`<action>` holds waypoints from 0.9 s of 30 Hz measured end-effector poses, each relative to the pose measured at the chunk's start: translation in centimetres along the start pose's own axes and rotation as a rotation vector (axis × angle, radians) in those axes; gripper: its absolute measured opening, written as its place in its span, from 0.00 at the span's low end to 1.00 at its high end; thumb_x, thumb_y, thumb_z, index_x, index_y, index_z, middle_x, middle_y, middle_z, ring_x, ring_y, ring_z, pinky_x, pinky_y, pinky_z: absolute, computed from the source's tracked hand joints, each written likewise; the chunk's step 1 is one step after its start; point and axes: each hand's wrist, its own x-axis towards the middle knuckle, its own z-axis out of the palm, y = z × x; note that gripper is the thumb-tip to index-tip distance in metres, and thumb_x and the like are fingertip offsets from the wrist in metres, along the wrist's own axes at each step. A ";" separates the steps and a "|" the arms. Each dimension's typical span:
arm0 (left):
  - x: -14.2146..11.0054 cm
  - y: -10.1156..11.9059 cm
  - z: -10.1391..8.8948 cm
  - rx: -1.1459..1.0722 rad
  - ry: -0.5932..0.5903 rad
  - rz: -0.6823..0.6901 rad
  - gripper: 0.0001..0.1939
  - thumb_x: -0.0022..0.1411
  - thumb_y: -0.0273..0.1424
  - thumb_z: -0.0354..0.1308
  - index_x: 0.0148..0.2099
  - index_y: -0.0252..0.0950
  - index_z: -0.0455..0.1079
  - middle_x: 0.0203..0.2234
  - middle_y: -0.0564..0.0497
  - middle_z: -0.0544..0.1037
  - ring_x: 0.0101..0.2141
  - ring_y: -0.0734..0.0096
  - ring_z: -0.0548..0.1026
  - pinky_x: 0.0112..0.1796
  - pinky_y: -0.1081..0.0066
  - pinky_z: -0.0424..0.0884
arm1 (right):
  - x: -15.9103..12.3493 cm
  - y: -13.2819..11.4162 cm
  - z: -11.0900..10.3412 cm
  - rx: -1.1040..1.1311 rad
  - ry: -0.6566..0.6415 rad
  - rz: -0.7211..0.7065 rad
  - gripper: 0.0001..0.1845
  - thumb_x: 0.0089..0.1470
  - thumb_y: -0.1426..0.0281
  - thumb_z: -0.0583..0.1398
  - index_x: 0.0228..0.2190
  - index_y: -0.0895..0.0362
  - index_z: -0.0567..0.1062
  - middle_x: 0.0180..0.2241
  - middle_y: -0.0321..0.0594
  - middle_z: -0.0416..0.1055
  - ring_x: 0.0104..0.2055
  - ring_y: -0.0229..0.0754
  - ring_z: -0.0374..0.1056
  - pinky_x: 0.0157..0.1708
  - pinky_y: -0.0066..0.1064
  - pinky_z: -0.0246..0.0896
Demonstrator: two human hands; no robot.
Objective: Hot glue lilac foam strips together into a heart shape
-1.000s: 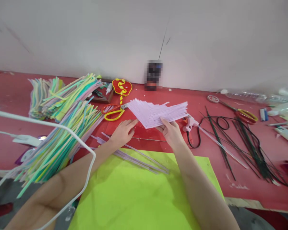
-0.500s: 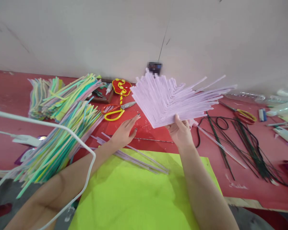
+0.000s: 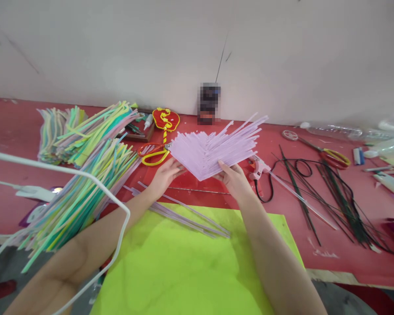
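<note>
My right hand (image 3: 233, 177) is closed on the lower right side of a lilac V-shaped piece made of pipe cleaners (image 3: 200, 155), thumb on top and fingers beneath. The piece fans out into loose ends at its upper right. At its lower left edge is my left hand (image 3: 166, 177), fingers stretched out and slightly apart; the tips reach the edge, partly hidden by it. Several loose lilac pipe cleaners (image 3: 187, 216) lie below, across the edge of a yellow-green sheet (image 3: 190, 267).
Bundles of multicoloured pipe cleaners (image 3: 85, 197) lie left, with a white cable (image 3: 85, 173) crossing in front. Yellow-and-red-handled scissors (image 3: 154, 158) and a red-yellow ornament (image 3: 166, 119) sit behind. At right are a pink glue gun (image 3: 258, 168), green wires (image 3: 344, 201) and more scissors (image 3: 335, 158).
The lilac piece has moved down and left in my right hand, uncovering the glue gun. My left hand has shifted slightly left, and its fingers are now at the piece's left edge.
</note>
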 end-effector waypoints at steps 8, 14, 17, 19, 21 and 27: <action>0.2 1.0 0.5 -0.189 0.114 -0.095 0.17 0.55 0.24 0.55 0.48 0.36 0.69 0.44 0.48 0.79 0.48 0.64 0.76 0.58 0.57 0.62 | 0.6 0.5 -0.7 -0.056 0.082 0.187 0.10 0.47 0.71 0.67 0.33 0.56 0.74 0.33 0.37 0.79 0.33 0.42 0.76 0.36 0.37 0.76; 0.5 1.3 0.5 -0.261 0.184 -0.199 0.11 0.57 0.25 0.52 0.42 0.33 0.71 0.42 0.45 0.80 0.48 0.64 0.75 0.60 0.56 0.60 | 0.8 0.5 -0.9 -0.092 0.094 0.282 0.06 0.52 0.68 0.64 0.30 0.59 0.74 0.27 0.41 0.78 0.25 0.40 0.75 0.23 0.27 0.73; 0.5 1.3 0.3 -0.251 0.180 -0.216 0.10 0.58 0.26 0.51 0.41 0.33 0.71 0.43 0.44 0.79 0.48 0.64 0.75 0.60 0.56 0.60 | 0.9 0.5 -1.2 -0.081 0.141 0.302 0.09 0.52 0.67 0.64 0.25 0.59 0.72 0.20 0.38 0.74 0.20 0.36 0.71 0.17 0.21 0.68; 0.5 1.3 0.2 -0.248 0.173 -0.209 0.11 0.58 0.26 0.51 0.42 0.33 0.71 0.43 0.44 0.79 0.48 0.64 0.75 0.60 0.56 0.60 | 0.9 0.5 -1.3 -0.050 0.183 0.287 0.10 0.51 0.69 0.65 0.23 0.59 0.71 0.17 0.35 0.71 0.19 0.34 0.70 0.18 0.19 0.68; 0.5 1.3 0.3 -0.257 0.175 -0.210 0.11 0.58 0.25 0.51 0.42 0.33 0.71 0.44 0.43 0.79 0.48 0.64 0.75 0.59 0.56 0.61 | 0.9 0.6 -1.4 -0.013 0.192 0.265 0.09 0.51 0.72 0.65 0.23 0.59 0.71 0.18 0.35 0.71 0.20 0.34 0.71 0.23 0.20 0.72; 0.6 1.3 0.4 -0.280 0.191 -0.221 0.09 0.58 0.24 0.50 0.40 0.33 0.70 0.42 0.44 0.80 0.46 0.65 0.76 0.59 0.57 0.62 | 0.9 0.5 -1.7 -0.109 0.168 0.189 0.05 0.49 0.76 0.65 0.27 0.60 0.73 0.22 0.38 0.76 0.22 0.37 0.74 0.26 0.24 0.75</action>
